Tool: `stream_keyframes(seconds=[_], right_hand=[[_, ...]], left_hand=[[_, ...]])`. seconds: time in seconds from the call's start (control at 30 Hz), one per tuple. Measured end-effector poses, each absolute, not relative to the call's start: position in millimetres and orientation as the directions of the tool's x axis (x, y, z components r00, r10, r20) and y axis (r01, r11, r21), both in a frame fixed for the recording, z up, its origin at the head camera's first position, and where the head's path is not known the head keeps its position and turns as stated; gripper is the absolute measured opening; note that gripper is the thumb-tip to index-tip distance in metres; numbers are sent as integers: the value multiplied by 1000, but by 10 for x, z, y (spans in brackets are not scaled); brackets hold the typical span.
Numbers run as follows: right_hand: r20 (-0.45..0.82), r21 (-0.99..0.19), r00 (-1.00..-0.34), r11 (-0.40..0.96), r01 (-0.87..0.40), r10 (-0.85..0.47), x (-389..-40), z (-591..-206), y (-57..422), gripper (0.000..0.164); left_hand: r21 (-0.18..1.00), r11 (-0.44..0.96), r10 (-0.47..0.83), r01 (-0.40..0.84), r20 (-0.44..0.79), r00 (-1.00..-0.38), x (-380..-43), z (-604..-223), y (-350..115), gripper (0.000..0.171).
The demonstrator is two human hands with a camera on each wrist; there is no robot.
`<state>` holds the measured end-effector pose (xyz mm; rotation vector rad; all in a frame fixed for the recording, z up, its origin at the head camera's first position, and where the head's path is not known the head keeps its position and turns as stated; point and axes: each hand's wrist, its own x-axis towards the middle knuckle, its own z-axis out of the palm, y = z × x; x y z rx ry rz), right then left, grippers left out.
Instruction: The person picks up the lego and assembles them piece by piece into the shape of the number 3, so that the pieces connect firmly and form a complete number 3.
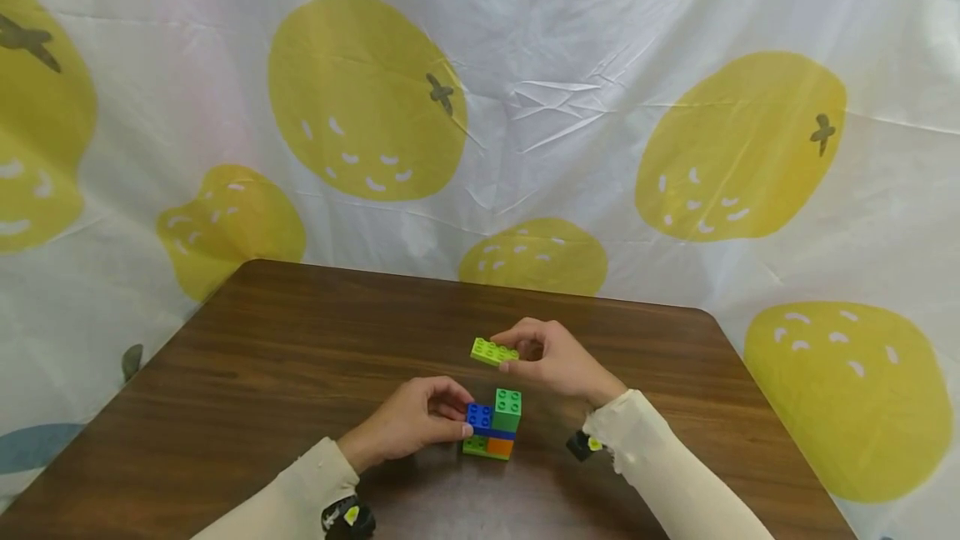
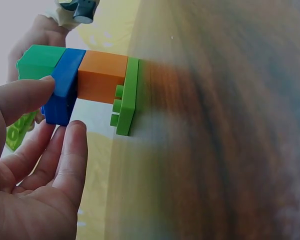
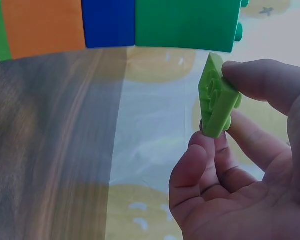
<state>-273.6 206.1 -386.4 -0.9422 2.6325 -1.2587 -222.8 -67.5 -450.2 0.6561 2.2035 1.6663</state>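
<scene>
A small stack of toy bricks stands upright on the table. At its bottom is a thin lime green plate (image 2: 127, 100), with an orange brick (image 2: 102, 75) on one end. A flat blue brick (image 1: 478, 415) lies across the orange one and juts out to the left. On its right half sits a green brick (image 1: 507, 411). My left hand (image 1: 416, 417) pinches the jutting end of the blue brick between thumb and fingers. Above and behind the stack, my right hand (image 1: 558, 361) pinches a thin lime green studded brick (image 1: 493, 351), apart from the stack.
The brown wooden table (image 1: 337, 332) extends behind and to both sides of the hands. A white curtain (image 1: 540, 132) printed with yellow fruit hangs behind its far edge. Both wrists carry small dark cameras.
</scene>
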Motion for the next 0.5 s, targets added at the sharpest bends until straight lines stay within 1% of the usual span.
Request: stream_keyframes(seconds=[0.23, 0.5], right_hand=[[179, -765, -798, 430, -480, -575, -2654, -3844, 2043, 37], [160, -783, -798, 417, -461, -581, -2556, -3823, 2040, 36]], left_hand=[[957, 224, 526, 185, 41, -849, -2223, -4496, -682, 35], [954, 225, 529, 198, 51, -847, -2229, -4504, -678, 36]])
